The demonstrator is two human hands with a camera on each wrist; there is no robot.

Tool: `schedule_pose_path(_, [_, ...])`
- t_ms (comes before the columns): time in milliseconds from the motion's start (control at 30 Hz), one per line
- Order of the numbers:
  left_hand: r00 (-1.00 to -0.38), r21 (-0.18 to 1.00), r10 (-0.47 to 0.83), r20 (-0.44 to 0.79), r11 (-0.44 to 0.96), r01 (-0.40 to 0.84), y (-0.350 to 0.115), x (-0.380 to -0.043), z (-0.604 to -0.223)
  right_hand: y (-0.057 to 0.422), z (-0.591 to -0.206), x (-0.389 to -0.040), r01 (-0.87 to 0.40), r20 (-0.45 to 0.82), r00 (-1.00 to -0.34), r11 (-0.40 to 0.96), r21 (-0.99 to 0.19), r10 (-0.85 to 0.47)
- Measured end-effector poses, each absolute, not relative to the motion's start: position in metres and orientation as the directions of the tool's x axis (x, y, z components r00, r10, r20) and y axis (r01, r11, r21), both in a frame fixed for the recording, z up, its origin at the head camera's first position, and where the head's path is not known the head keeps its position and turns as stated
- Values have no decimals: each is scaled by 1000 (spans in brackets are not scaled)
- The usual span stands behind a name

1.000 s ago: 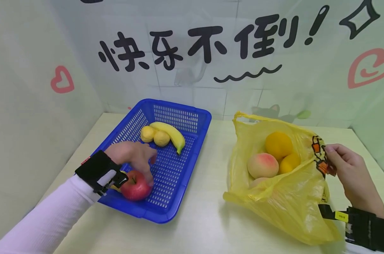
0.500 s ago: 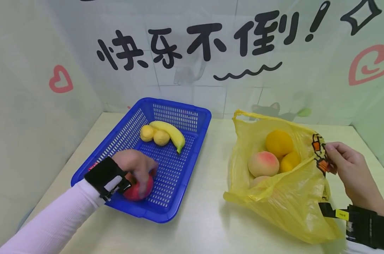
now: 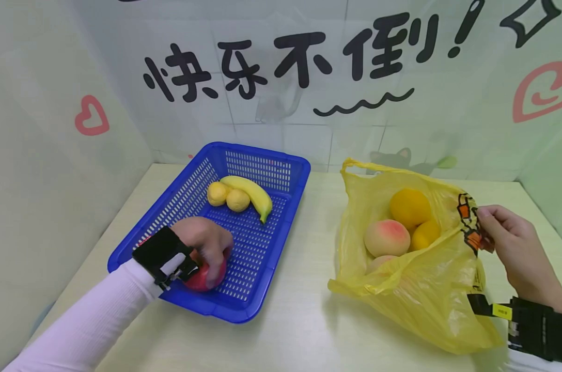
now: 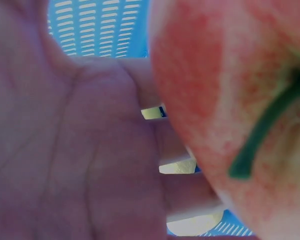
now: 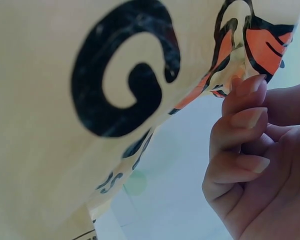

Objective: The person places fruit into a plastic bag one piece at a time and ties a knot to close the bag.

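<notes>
In the front part of a blue slotted basket (image 3: 274,266), my left hand (image 3: 203,238) grips a red apple (image 3: 201,282) from above. Its stem and red-streaked skin fill the right side of the left wrist view, with my fingers (image 4: 182,192) around its far side. At the right, my right hand (image 3: 518,245) pinches the edge of a yellow plastic bag (image 3: 430,305) between thumb and fingertips, keeping its mouth spread. Inside the bag lie a peach (image 3: 387,238), part of another peach (image 3: 380,262), and two orange-yellow round fruits (image 3: 410,206).
Toward the basket's back lie a banana (image 3: 250,192) and two small yellow fruits (image 3: 237,200). Basket and bag stand apart on a pale table (image 3: 304,305). A printed wall covering (image 3: 281,139) rises behind the table, with side walls at left and right.
My left hand has come down over the apple, its fingers now wrapped around it, and the forearm has shifted slightly right. My right hand keeps its pinch on the bag.
</notes>
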State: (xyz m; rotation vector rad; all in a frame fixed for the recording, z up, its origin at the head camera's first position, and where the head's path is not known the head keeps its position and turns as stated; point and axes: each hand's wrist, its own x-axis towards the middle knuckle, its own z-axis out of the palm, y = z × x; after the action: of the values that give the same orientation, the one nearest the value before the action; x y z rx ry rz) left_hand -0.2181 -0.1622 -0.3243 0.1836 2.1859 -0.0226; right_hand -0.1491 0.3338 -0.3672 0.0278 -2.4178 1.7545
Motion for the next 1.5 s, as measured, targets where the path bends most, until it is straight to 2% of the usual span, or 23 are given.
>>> schedule_pose_path(300, [-575, 5, 146, -805, 971, 240, -156, -223, -322, 336, -364, -148, -96, 130, -988, 324, -941, 86])
schedule_pose_path(567, [-574, 35, 125, -809, 986, 165, -163, -221, -317, 336, -365, -149, -101, 120, -990, 211, -972, 75])
schedule_pose_path(667, [-563, 88, 150, -813, 987, 135, -166, -221, -311, 337, -365, -149, -106, 124, -990, 214, -971, 73])
schedule_pose_path(900, [-530, 240, 319, -786, 947, 214, -174, -226, -293, 336, -366, -148, -122, 139, -988, 199, -972, 70])
schedule_pose_path(1033, [-536, 330, 401, -743, 916, 227, -180, -227, -280, 336, -365, -148, -104, 124, -989, 214, -971, 81])
schedule_pose_path(1300, [-577, 523, 582, -573, 802, 290, -189, -228, -252, 336, -365, -148, -90, 111, -990, 214, -973, 88])
schedule_pose_path(1500, [-597, 637, 694, -403, 681, 361, -172, -227, -253, 337, -365, -148, -91, 114, -989, 225, -970, 90])
